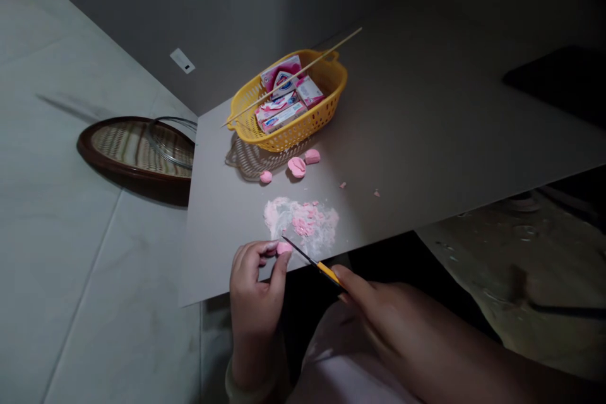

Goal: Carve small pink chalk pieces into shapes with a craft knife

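My left hand [255, 278] pinches a small pink piece of soap [284, 247] between thumb and fingers at the near edge of a grey board [426, 139]. My right hand [374, 309] grips a knife with a yellow handle [328, 271], and its dark blade [298, 250] touches the pink piece. Just beyond lies a pile of pink and white soap shavings [303, 221]. Three carved pink soap pieces [297, 166] sit farther back on the board.
A yellow plastic basket [326, 110] holds several pink soap boxes, with a thin wooden stick [293, 76] lying across it. Small pink crumbs [376, 192] dot the board. On the floor to the left lies a round woven tray [127, 151] with a wire ring.
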